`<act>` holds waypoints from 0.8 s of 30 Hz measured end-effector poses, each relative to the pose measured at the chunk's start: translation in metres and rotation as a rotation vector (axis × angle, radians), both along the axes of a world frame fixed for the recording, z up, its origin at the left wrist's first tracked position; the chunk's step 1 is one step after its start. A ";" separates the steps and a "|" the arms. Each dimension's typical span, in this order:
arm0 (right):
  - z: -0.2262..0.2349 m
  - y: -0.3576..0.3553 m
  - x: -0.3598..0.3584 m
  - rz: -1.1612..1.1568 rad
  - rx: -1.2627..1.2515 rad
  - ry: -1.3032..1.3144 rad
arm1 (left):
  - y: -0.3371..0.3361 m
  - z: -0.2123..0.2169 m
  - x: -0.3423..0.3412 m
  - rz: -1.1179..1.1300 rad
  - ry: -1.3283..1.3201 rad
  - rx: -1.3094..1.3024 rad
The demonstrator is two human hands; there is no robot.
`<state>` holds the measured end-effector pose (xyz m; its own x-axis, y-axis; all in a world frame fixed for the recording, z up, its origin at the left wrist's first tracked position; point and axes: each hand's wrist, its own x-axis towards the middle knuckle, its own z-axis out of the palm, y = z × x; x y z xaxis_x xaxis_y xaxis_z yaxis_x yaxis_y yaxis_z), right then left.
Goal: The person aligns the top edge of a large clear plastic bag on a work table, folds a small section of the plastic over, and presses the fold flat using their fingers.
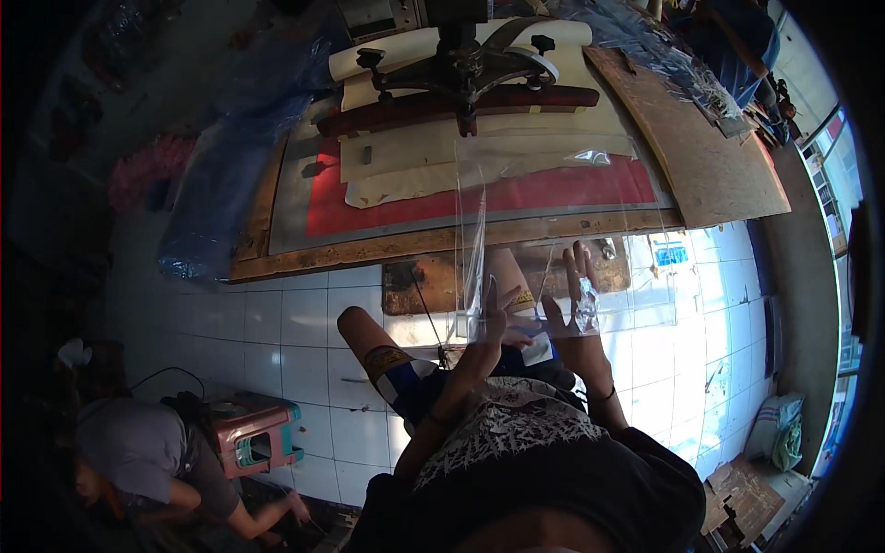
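A large clear plastic sheet (567,226) is in front of me, reaching from my hands over the near edge of the worktable. My left hand (500,323) grips its near edge, with a bright fold running up the sheet beside it. My right hand (579,318) has the same edge between the thumb and long, stretched fingers. Glare on the plastic partly covers the right fingers. Beyond the sheet, a black press head (466,69) with knobs and a dark red bar stands over the table.
The worktable (346,252) has a wooden front edge, a red mat (406,214) and cream sheets. Blue clear plastic (217,198) hangs at its left, and a board (687,138) lies at right. A co-worker (147,452) bends beside a pink-and-green stool (253,435) at lower left.
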<state>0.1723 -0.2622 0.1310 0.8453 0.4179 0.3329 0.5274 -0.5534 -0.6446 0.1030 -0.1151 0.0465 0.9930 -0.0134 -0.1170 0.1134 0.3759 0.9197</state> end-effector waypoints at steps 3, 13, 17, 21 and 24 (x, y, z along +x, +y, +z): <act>-0.008 0.021 0.023 -0.051 0.206 -0.056 | 0.026 -0.051 -0.018 -0.488 0.353 -0.155; 0.001 0.070 0.037 0.279 0.436 -0.014 | 0.027 0.071 -0.024 -0.511 -0.134 -0.403; 0.008 0.063 0.033 0.283 0.481 0.014 | 0.019 0.103 -0.034 -0.375 -0.048 -0.579; 0.013 0.069 0.040 0.248 0.589 0.082 | 0.042 0.072 -0.019 -0.260 -0.152 0.419; 0.015 0.082 0.045 0.204 0.734 0.197 | 0.031 0.073 0.005 0.337 -0.277 0.186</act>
